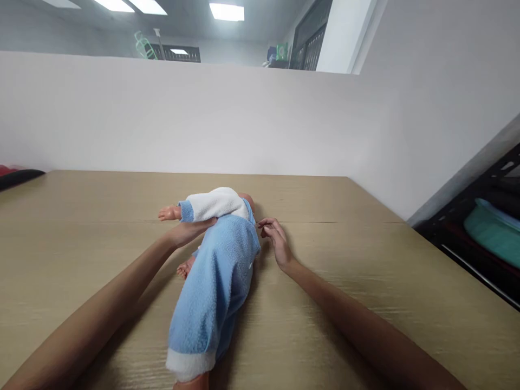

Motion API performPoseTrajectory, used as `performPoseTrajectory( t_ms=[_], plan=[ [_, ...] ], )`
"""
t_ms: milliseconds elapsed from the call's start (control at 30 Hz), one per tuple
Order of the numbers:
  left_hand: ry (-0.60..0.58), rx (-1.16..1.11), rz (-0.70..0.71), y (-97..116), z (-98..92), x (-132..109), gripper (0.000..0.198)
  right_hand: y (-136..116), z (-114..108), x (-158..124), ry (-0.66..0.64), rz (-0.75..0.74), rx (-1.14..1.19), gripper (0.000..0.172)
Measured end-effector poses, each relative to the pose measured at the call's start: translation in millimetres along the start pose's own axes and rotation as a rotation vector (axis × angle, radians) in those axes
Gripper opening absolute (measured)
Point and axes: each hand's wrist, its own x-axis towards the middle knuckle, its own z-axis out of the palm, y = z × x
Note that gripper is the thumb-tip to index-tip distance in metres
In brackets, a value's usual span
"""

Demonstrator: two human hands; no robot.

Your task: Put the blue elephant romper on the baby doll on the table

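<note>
A baby doll [221, 254] in a blue and white fleece outfit lies tilted on its side on the wooden table [333, 260], its feet toward me. One doll arm, in a white sleeve with a blue cuff, points left; the head is mostly hidden beyond the shoulder. My left hand [193, 232] is closed against the doll's waist under that sleeve, its fingers partly hidden by the body. Just right of the doll's waist is my right hand [278, 241], open, with loosely bent fingers and nothing visible in them.
A low white wall [182, 119] rises behind the table's far edge. At the right stands a black rack [459, 238] holding a teal item [493, 230]. Something black and red [18, 176] shows at the far left.
</note>
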Motion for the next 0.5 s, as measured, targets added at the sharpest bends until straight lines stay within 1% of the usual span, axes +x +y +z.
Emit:
performPoseTrajectory(
  t_ms=[100,200,333,400,500],
  plan=[
    [-0.053,-0.039,0.007,10,8.2,-1,0.091,-2,2,-2,-0.023,0.032,0.058,0.036],
    [-0.052,0.024,0.032,27,21.4,-6,0.082,3,2,-1,-0.014,0.082,0.105,0.043],
    [-0.044,0.068,0.118,46,34.7,-13,0.08,7,-1,5,0.097,0.107,0.165,0.05],
    [-0.06,0.043,0.149,50,36.0,-14,0.077,5,-4,11,0.151,0.134,0.186,0.053],
    [-0.083,0.008,0.204,51,34.2,-13,0.064,-7,-10,22,0.185,0.153,0.161,0.051]
  ],
)
